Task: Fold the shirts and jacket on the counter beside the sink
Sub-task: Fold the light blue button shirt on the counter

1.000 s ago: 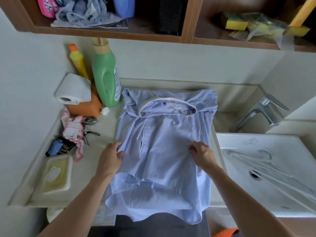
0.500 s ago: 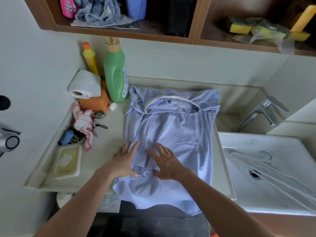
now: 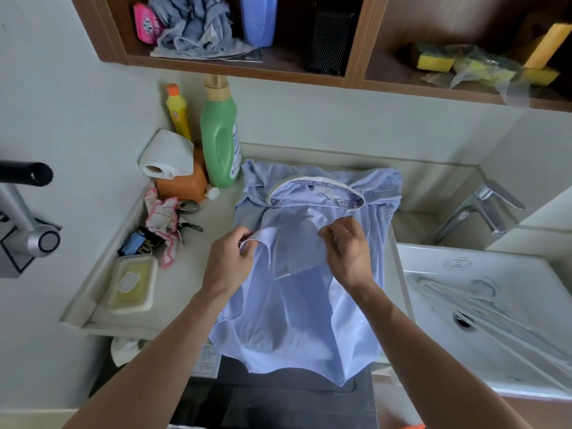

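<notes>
Though cloth partly hides the fingers of the left hand, both it and the right hand pinch front edges of the wrinkled pale-blue shirt on the surface, collar beyond the fingers, hem drooping behind them.

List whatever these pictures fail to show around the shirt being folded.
Head view, the only one:
- Light blue shirt covers the counter beneath it; any jacket or second shirt there is unseen.
- Left hand and right hand: fingertips buried in shirt fabric they pinch.
- Green bottle: label too small to read.
- Blue bottle on the shelf: top cut off by the frame edge.
</notes>
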Motion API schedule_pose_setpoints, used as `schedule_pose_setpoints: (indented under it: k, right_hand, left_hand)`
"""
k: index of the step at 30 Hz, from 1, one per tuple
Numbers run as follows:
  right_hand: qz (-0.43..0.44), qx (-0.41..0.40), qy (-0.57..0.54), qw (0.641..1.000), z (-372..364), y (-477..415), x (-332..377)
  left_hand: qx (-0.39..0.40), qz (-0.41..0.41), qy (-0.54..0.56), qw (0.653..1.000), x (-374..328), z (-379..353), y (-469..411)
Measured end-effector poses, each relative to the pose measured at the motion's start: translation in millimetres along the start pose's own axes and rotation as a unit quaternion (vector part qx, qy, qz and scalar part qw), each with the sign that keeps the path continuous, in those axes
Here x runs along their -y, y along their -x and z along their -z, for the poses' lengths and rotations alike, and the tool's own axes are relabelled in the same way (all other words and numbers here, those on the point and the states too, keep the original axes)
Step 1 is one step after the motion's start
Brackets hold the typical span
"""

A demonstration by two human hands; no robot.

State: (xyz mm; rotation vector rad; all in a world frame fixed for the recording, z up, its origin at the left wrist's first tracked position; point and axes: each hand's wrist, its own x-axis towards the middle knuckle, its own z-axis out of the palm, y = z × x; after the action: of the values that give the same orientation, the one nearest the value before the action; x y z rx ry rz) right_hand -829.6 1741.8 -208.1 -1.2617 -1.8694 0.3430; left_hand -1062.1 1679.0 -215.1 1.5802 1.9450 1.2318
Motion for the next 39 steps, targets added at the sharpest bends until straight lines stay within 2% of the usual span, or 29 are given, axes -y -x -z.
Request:
schedule_pose_setpoints:
  k: [2,4,6,7,9,10,12,15,18,21,23,25,26,27,29,30,31,32,34,35,36,38,39]
  right_hand:
    - [0.118,0.034,0.094,0.988,1,6,-4]
    - [0.187,0.166,0.155,0.956,-10,19,-9]
    - [0.172,0.326,0.197,0.909,-26,40,-11]
    - [0.158,0.38,0.221,0.884,-34,50,-13]
    - [0.145,0.423,0.252,0.858,-47,64,-17]
    - [0.144,0.418,0.25,0.862,-51,67,-16]
    - [0.168,0.351,0.216,0.896,-54,69,-13]
    - [0.165,0.269,0.185,0.931,-55,71,-4]
    - [0.007,0.232,0.135,0.963,-51,61,-3]
    - [-0.188,0.114,-0.03,0.975,-32,31,-3]
    - [-0.238,0.027,-0.118,0.964,-14,6,3]
    - [-0.208,-0.004,-0.143,0.968,-2,-15,10]
    - [-0.181,-0.008,-0.148,0.972,1,-21,14]
    - [-0.149,-0.01,-0.15,0.977,3,-24,19]
    - [-0.059,-0.003,-0.132,0.989,4,-22,25]
    - [0.0,0.025,-0.114,0.993,2,-17,24]
    - [0.056,0.089,-0.093,0.99,0,-11,20]
    - [0.092,0.188,-0.06,0.976,-3,-4,15]
    - [0.096,0.401,0.019,0.911,-12,9,3]
    - [0.078,0.442,0.027,0.893,-16,15,-5]
    - [0.058,0.432,0.008,0.9,-18,19,-12]
    - [0.034,0.318,-0.033,0.947,-22,24,-27]
    - [0.034,0.272,-0.016,0.961,-24,27,-34]
  left_hand:
    - [0.012,0.024,0.004,1.0,1,-6,0]
    - [0.016,0.04,0.008,0.999,2,-10,-3]
    - [0.016,0.05,0.009,0.999,0,-12,-8]
    - [0.017,0.049,0.01,0.999,-2,-13,-10]
    - [0.021,0.04,0.009,0.999,-5,-14,-14]
    - [0.021,0.032,0.01,0.999,-6,-13,-16]
    - [0.0,0.021,0.004,1.0,-9,-9,-21]
    - [-0.054,0.048,0.023,0.997,-16,-8,-28]
    - [-0.095,0.041,0.035,0.994,-19,-11,-26]
    - [-0.052,0.017,0.032,0.998,-13,-11,-13]
    - [0.003,0.001,0.0,1.0,-5,-18,1]
    - [0.094,-0.038,-0.067,0.993,-1,-34,18]
    - [0.172,-0.058,-0.104,0.978,0,-44,26]
    - [0.264,-0.058,-0.131,0.954,1,-54,34]
    - [0.444,-0.019,-0.164,0.881,3,-66,44]
    - [0.496,-0.013,-0.172,0.851,6,-68,45]
    - [0.517,-0.015,-0.164,0.84,9,-66,44]
    - [0.518,-0.01,-0.136,0.844,13,-62,41]
    - [0.498,0.046,-0.044,0.865,21,-49,31]
    - [0.469,0.075,-0.02,0.88,26,-41,26]
    - [0.423,0.092,-0.012,0.902,33,-34,20]
    - [0.289,0.063,-0.042,0.954,47,-21,10]
    - [0.226,0.042,-0.06,0.971,52,-16,9]
